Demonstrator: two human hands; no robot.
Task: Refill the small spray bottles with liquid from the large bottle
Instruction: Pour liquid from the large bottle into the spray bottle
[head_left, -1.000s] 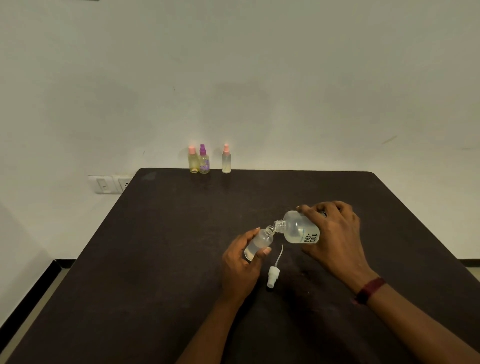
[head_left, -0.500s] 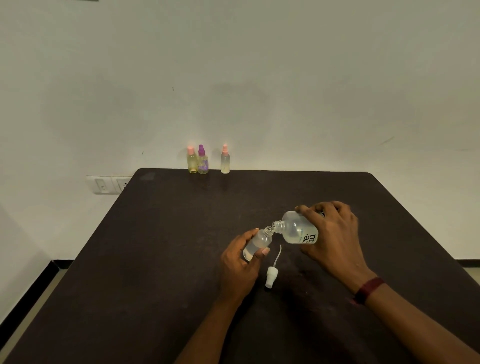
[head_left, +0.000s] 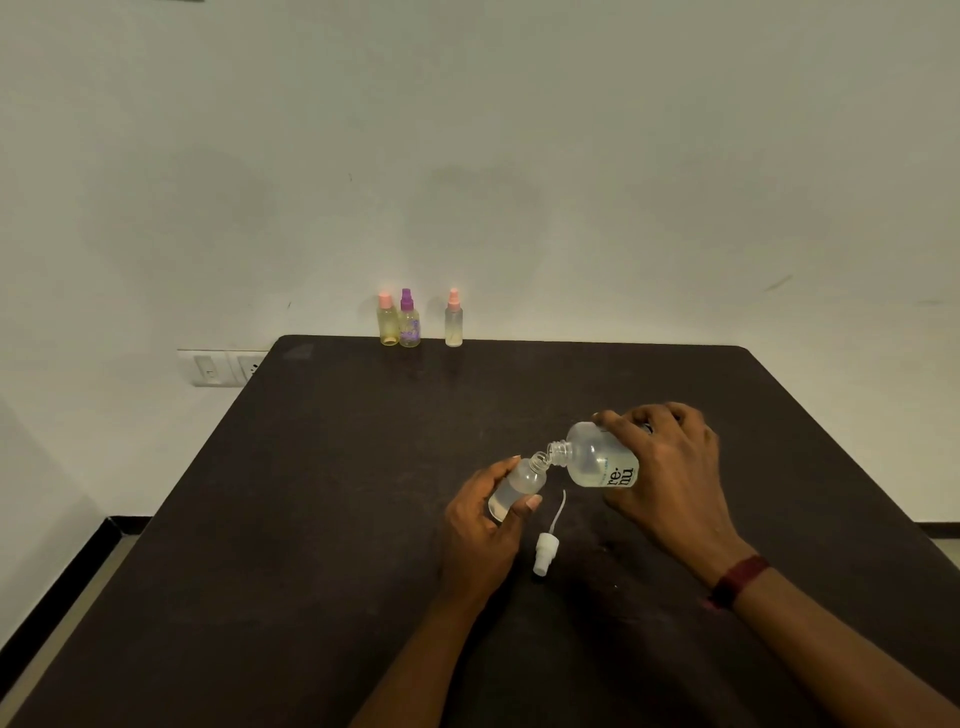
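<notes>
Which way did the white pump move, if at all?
No. The pump lies where it was on the table, just as far from the purple-capped bottle.

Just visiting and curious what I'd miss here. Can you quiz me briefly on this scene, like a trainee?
1. True or false: the large bottle is tilted, its neck at the mouth of the small bottle.
2. The white spray pump is: A screwed onto the small bottle; B lying on the table; C in a hand.
3. How many capped spray bottles stand at the table's far edge?
Key: 1 true; 2 B; 3 three.
</notes>
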